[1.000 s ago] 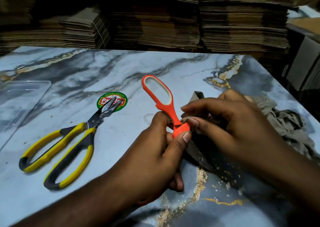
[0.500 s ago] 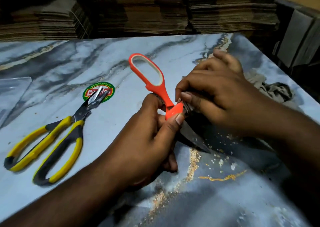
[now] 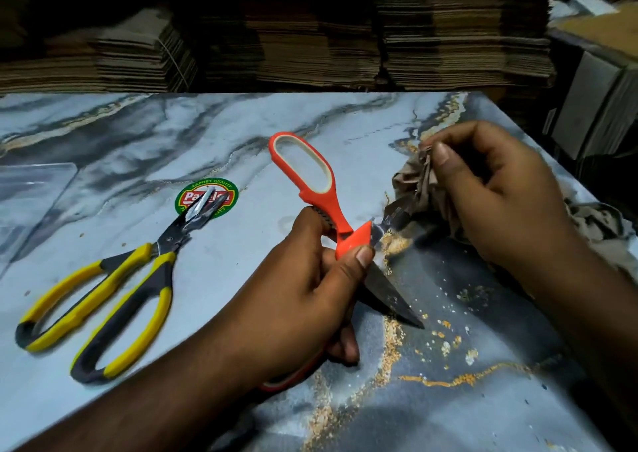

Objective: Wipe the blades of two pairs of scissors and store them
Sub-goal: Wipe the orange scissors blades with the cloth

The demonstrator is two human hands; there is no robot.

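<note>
Left hand (image 3: pixel 293 299) clenched on open orange-handled scissors (image 3: pixel 340 230); right hand (image 3: pixel 493 203) pinching crumpled beige cloth (image 3: pixel 419 182) at upper blade. Yellow-black scissors (image 3: pixel 114 279) resting on round green-red sticker (image 3: pixel 207 198), lettering partly hidden.

The left hand (image 3: pixel 297 299) hid the orange scissors' (image 3: pixel 322 189) lower handle; the cloth (image 3: pixel 419 189) covered one blade's tip. The clear sheet (image 3: pixel 31 192) was cut off left.

Orange-and-cream scissors (image 3: pixel 312 189), yellow-and-black scissors (image 3: pixel 103 289), grey-blue marbled worktop (image 3: pixel 138 148) with gold veins, beige cloth (image 3: pixel 419 184)
</note>
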